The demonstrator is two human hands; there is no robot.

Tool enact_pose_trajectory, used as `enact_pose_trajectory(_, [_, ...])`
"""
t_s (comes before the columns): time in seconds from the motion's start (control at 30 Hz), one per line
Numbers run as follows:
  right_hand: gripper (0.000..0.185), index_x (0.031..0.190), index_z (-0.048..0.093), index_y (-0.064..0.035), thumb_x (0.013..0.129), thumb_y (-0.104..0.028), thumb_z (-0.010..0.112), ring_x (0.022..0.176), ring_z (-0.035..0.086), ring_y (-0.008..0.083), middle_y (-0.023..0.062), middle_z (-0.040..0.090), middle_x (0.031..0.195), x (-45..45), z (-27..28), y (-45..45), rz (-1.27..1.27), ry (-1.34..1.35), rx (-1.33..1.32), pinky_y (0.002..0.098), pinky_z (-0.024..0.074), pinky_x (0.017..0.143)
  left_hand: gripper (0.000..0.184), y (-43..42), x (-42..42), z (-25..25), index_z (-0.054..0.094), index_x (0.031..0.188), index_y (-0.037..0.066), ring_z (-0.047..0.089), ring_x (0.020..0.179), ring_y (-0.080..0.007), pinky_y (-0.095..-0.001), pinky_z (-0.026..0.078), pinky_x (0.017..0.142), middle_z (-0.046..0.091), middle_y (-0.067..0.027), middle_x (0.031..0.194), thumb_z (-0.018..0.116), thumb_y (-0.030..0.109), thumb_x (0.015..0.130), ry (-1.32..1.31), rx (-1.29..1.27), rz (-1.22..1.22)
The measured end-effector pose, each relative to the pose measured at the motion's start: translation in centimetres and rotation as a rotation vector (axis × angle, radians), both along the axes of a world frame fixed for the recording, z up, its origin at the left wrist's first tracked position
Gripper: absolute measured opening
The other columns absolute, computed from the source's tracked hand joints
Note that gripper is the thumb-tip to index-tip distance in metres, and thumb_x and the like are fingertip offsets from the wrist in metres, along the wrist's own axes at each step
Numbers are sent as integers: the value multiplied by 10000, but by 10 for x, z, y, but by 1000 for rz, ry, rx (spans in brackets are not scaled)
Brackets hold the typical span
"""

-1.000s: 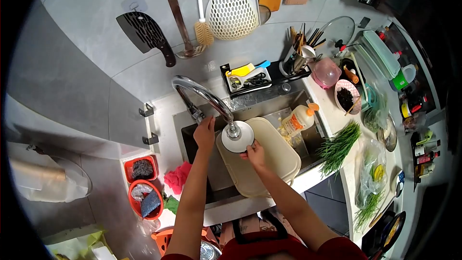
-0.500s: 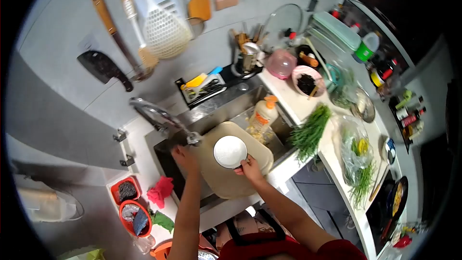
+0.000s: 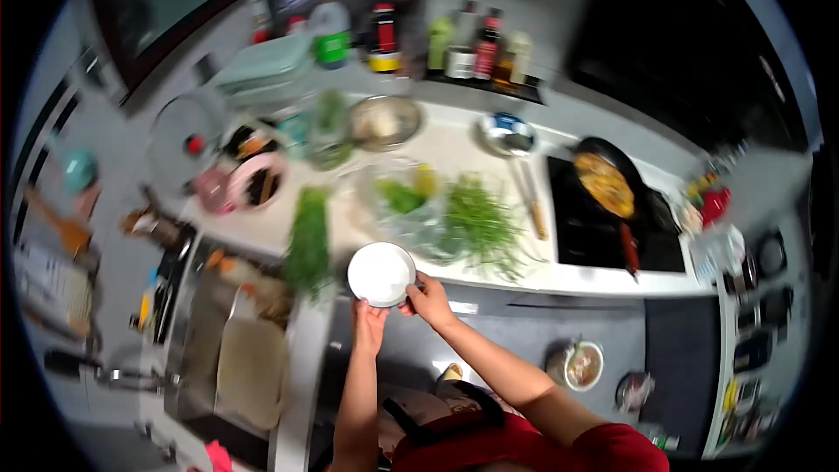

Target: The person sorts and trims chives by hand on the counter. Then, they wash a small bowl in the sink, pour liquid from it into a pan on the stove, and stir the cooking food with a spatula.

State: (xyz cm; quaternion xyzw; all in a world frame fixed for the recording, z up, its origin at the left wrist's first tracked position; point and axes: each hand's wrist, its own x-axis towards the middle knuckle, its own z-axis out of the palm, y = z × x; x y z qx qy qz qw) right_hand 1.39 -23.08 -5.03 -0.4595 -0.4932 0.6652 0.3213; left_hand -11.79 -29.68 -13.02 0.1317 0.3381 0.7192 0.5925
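Note:
A white bowl [image 3: 382, 274] with a dark rim is held in front of me, above the floor near the counter edge. My right hand [image 3: 428, 299] grips its right side, thumb at the rim. At the near side, my left hand [image 3: 369, 325] has its fingers against the bowl; the fingertips are partly hidden under it. Just beyond the bowl, a bunch of thin green stalks [image 3: 308, 245] hangs over the counter edge. A clear plastic bag with greens [image 3: 404, 197] lies behind the bowl, beside loose green sprigs [image 3: 481, 227].
To the left is the sink [image 3: 194, 332] with a beige basin [image 3: 251, 371] in it. On the right, a pan of yellow food [image 3: 605, 183] sits on the black stove [image 3: 572, 227]. A ladle [image 3: 527, 183] lies beside the stove. A bin [image 3: 584, 365] stands on the floor.
My view has turned right, from the sink to the counter and stove. The bowl has moved away from the sink. My left hand has left the tap area and joined my right on the bowl.

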Motion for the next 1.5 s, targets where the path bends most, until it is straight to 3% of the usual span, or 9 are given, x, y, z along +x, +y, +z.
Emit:
enact_pose_trajectory(0.23, [567,1300,211,36,874,-227,475,503,550,129,99,590,669,173,59,70,-445,114,40,244,473,462,552,146,172,48,349,1208,23,397,1138,-249,-370,306,988,442,-156,1191,489,395,825,-109,-27,-268])
enact_pose_trajectory(0.33, [448,1239,301,12,876,-189,470,466,525,119,85,570,631,231,55,96,-679,198,124,243,459,436,553,202,229,63,360,1188,6,412,1112,-251,-362,330,977,458,-168,1149,509,393,822,-44,-29,-352])
enact_pose_trajectory(0.4, [353,1173,365,8,870,-149,455,462,508,108,74,563,636,265,53,110,-792,212,180,236,452,444,433,236,263,77,381,1139,92,457,1055,-227,-382,358,931,486,-106,1098,538,336,818,9,-40,-412])
enact_pose_trajectory(0.53, [280,1137,401,-4,876,-106,411,472,491,102,76,559,651,315,58,133,-921,224,178,218,434,457,457,298,325,101,381,1137,73,487,1004,-216,-368,379,911,472,-108,1100,573,318,804,151,-13,-504])
enact_pose_trajectory(0.77, [255,1116,415,-6,873,-84,404,474,493,97,67,555,651,369,66,174,-967,310,133,218,441,462,612,360,410,130,342,1208,31,485,983,-180,-320,403,845,472,-98,1101,663,278,750,420,-117,-433])
enact_pose_trajectory(0.87, [249,1104,414,9,869,-72,413,466,492,92,63,558,648,389,62,189,-923,399,125,210,437,454,615,372,439,142,343,1213,45,480,994,-186,-330,403,837,474,-105,1114,637,335,757,582,-98,-374])
enact_pose_trajectory(1.0, [237,1101,419,-3,874,-67,391,480,499,101,67,555,661,410,58,201,-846,379,69,214,445,476,584,396,462,125,355,1174,-4,530,892,-176,-274,434,743,521,-133,1033,687,193,735,646,-41,-266])
enact_pose_trajectory(1.33, [240,1106,422,5,875,-46,385,496,502,111,71,554,672,429,54,209,-728,404,45,221,446,497,604,412,481,108,401,1168,-2,530,924,-201,-288,457,740,517,-146,1030,715,180,685,854,116,-89])
enact_pose_trajectory(1.5, [247,1112,419,9,871,-38,391,493,500,113,73,553,674,428,52,209,-702,390,56,221,444,497,654,402,484,125,426,1182,37,508,969,-250,-324,471,741,460,-152,1068,742,195,631,1207,115,-33])
